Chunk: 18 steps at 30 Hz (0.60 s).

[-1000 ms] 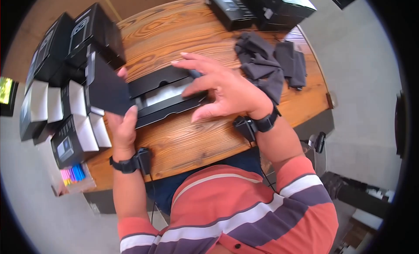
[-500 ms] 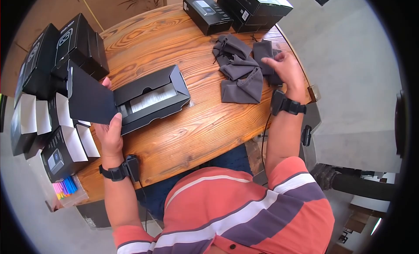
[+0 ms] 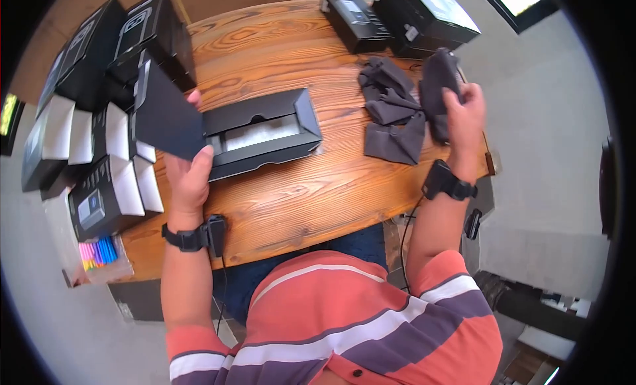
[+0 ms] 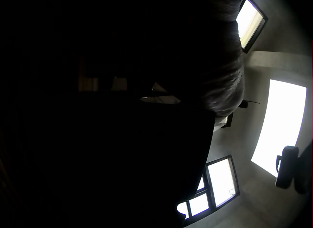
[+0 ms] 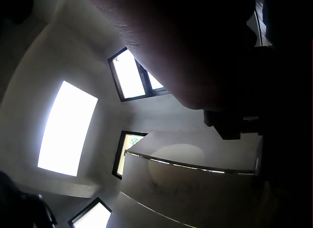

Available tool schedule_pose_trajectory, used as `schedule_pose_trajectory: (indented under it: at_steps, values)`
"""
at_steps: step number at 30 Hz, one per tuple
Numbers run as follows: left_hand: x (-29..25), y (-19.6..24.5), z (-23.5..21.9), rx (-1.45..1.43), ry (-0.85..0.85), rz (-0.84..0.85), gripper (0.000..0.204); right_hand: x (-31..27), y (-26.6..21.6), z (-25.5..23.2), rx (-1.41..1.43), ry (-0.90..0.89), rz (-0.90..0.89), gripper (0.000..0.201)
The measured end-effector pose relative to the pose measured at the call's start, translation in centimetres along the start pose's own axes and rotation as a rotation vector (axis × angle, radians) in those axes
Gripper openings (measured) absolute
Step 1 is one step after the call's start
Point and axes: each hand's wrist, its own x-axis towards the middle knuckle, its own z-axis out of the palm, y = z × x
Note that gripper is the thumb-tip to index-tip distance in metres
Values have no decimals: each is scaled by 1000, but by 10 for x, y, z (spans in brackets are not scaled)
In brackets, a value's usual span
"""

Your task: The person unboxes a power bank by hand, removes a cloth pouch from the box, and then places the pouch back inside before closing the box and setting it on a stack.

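Head view: soft dark-grey pouch (image 3: 436, 84) between curled right fingers (image 3: 472, 94); open matte-black box (image 3: 228, 118) in left fingers' (image 3: 194, 98) grip.

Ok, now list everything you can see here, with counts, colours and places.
Open box: one, black, mid-table
Contents: unclear count, whitish, inside it
Loose cloths: several, grey, right of it
Gripped cloth: at least one, grey, right hand
Large boxes: at least two, black, far left
White-flapped boxes: several, black, left
Other boxes: at least two, black, far right
Sticks: several, multicoloured, near left
Table: one, brown, beneath
Windows: several, dark-framed, walls
Wrist cameras: two, black, wrists
Left hand: one, bare, at open box
Right hand: one, bare, at cloth
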Motion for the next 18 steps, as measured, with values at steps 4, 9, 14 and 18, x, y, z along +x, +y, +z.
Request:
schedule_pose_trajectory:
  at_steps: [4, 9, 14, 18]
  values:
    - [1, 3, 1, -27, -21, 3, 86, -24, -85, 29, 500, -224, -17, 21]
    - [0, 5, 1, -53, -28, -20, 85, -67, -158, 99, 391, -767, -204, 21]
    - [-2, 1, -1, -75, -20, -56, 83, -83, -171, 149, 530, -908, -152, 26]
    - [0, -1, 1, -103, -34, -21, 83, -84, -171, 148, 579, -765, -150, 51]
